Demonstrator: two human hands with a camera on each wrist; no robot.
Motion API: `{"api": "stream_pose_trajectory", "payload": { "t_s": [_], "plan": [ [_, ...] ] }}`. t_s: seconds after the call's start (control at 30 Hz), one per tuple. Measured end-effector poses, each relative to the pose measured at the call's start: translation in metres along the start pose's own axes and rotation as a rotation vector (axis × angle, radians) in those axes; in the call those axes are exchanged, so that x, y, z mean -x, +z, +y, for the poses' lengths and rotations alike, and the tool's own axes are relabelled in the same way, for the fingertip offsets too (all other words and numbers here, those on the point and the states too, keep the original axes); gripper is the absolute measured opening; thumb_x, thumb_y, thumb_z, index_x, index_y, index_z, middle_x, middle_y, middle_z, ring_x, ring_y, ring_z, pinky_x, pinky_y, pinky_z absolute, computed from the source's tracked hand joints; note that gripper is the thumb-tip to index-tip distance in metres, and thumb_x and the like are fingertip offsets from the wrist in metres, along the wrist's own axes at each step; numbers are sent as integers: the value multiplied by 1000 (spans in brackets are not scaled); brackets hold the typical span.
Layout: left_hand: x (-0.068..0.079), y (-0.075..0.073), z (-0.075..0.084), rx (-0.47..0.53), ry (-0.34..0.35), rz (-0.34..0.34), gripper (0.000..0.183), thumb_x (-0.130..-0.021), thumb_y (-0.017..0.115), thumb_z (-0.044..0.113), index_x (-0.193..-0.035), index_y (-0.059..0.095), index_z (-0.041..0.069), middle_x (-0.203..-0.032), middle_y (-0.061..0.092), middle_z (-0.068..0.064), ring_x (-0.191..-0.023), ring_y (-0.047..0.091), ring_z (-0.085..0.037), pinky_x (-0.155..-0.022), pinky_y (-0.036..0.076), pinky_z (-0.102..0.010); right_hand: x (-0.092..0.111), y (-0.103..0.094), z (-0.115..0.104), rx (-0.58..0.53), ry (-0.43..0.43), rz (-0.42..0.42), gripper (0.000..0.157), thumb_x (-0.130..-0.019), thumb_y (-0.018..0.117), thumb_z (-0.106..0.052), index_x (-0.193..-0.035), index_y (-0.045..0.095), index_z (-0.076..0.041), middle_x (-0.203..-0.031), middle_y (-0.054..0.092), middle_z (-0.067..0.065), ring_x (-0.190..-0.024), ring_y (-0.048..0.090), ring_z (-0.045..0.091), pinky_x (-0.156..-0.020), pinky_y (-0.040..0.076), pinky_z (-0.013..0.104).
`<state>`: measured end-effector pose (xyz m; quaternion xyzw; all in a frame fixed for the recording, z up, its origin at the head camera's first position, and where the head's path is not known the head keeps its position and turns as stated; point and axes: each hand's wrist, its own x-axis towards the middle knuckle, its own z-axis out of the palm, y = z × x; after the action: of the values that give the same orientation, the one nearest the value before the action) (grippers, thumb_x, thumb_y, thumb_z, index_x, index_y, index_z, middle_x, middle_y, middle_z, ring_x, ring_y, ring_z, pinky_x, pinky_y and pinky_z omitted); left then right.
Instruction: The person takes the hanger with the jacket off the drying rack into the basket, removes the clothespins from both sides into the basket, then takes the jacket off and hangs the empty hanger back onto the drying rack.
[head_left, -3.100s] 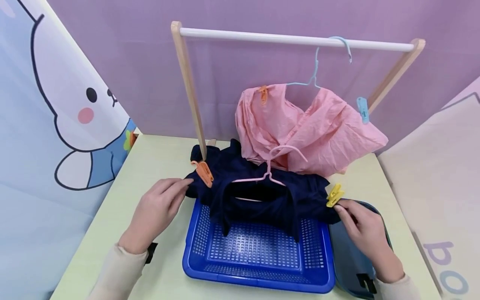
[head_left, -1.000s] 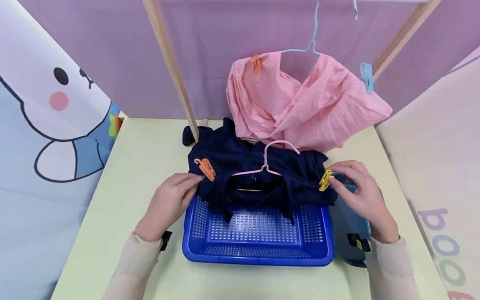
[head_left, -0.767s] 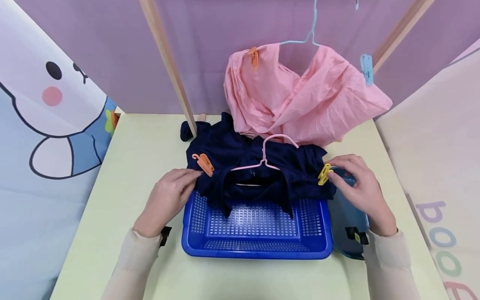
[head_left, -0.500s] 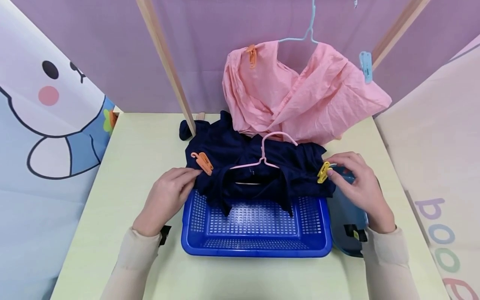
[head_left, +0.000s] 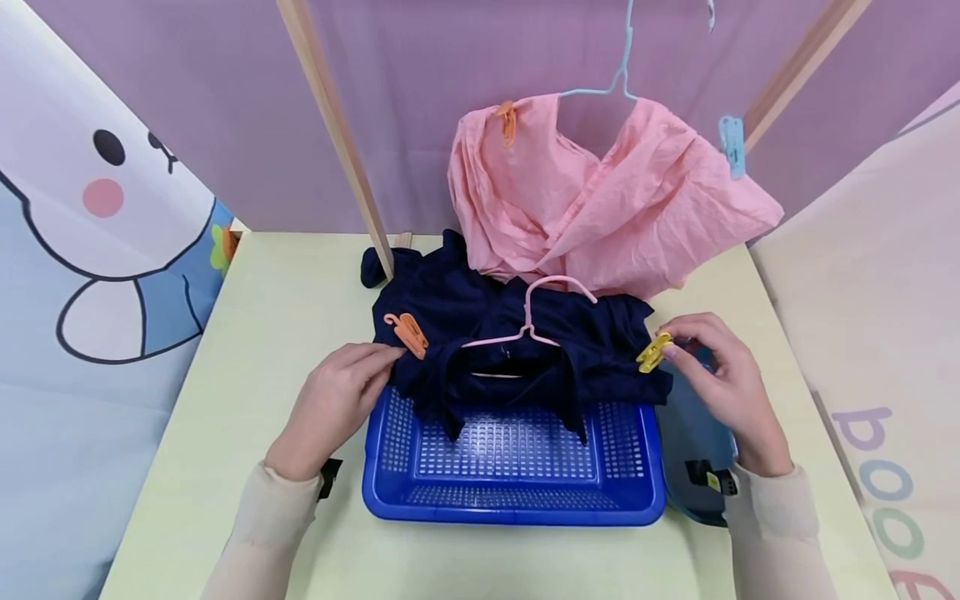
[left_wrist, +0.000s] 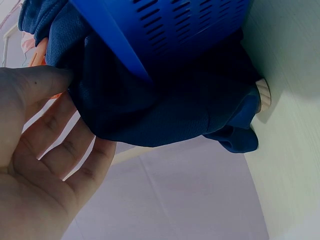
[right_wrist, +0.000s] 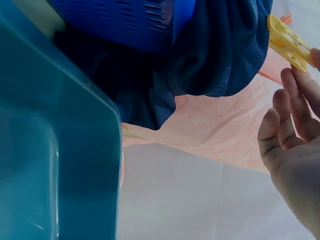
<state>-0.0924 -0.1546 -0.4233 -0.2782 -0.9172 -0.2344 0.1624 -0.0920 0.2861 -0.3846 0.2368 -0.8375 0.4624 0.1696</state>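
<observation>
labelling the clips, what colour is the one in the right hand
The clip in the right hand is yellow, clearest in the right wrist view.

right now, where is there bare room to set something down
Bare pale yellow tabletop lies in front of the blue perforated plastic basket, and at left between the bunny-print cloth and navy cloth garment. Crowded: the basket's far side, under that garment, with the pink cloth garment hanging behind and the teal plastic bin at right.
</observation>
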Motion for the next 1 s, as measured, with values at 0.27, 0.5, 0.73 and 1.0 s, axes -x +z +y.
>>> {"api": "stream_pose_trajectory", "payload": {
  "t_s": [0.27,0.5,0.73,1.0],
  "plan": [
    [1,1,1,-1,-7,-8,27,-85,64,6,-111,67,9,-103,65,-3,-92,58,-18,-78,51,-36,6,-12,2,-28,0,92,20,-80,59,16,-99,61,14,-97,55,25,-85,49,20,-71,42,18],
    [1,0,1,-2,-12,-11,27,-85,64,6,-111,67,10,-103,64,-3,-93,58,-17,-79,51,-36,13,-30,7,22,25,126,20,-79,58,17,-99,60,15,-98,55,26,-86,49,20,-72,41,18],
    [1,-2,1,-7,-17,-16,27,-84,65,6,-111,67,9,-104,64,-3,-93,58,-17,-79,51,-36,33,-43,45,200,112,105,32,-76,66,13,-106,65,3,-103,59,15,-88,51,15,-70,40,15],
    [0,0,1,-7,-17,-19,28,-84,65,7,-112,67,9,-104,64,-3,-93,58,-17,-79,51,-36,42,-46,54,373,209,-10,33,-80,70,0,-112,64,-4,-101,59,8,-86,50,14,-68,38,19]
  ]
}}
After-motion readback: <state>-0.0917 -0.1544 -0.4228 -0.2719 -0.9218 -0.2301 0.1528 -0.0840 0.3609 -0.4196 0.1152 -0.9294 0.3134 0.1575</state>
